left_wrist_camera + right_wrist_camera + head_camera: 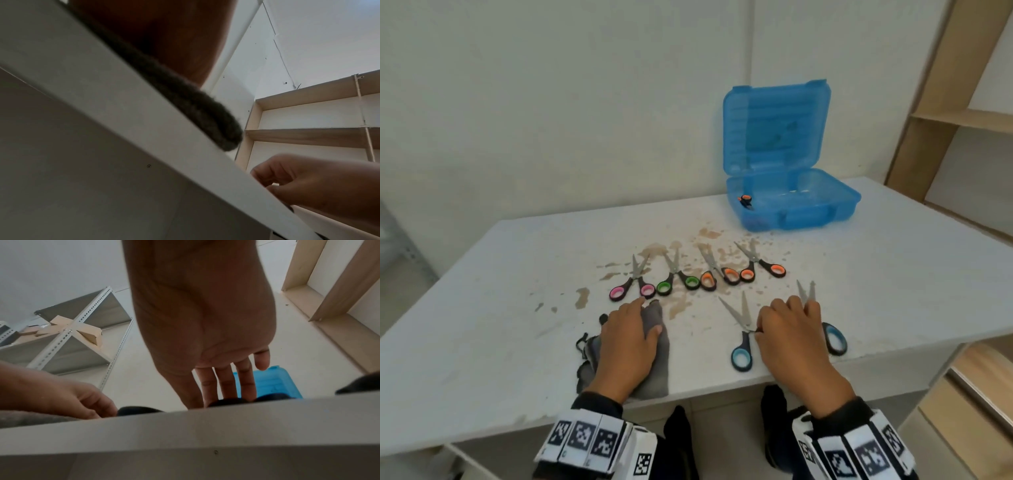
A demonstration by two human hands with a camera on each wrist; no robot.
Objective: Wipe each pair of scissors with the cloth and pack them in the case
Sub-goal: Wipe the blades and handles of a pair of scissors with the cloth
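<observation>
My left hand lies flat on the grey cloth at the table's front edge, fingers relaxed. My right hand reaches down between two blue-handled scissors, one at its left and one at its right. Its fingertips touch their dark handles and its back hides the inner handles. A row of pink, green and two orange scissors lies further back. The blue case stands open at the back right, with orange-handled scissors inside.
Brown stains cover the white table around the row of scissors. Wooden shelving stands close on the right. A metal rack stands to the left.
</observation>
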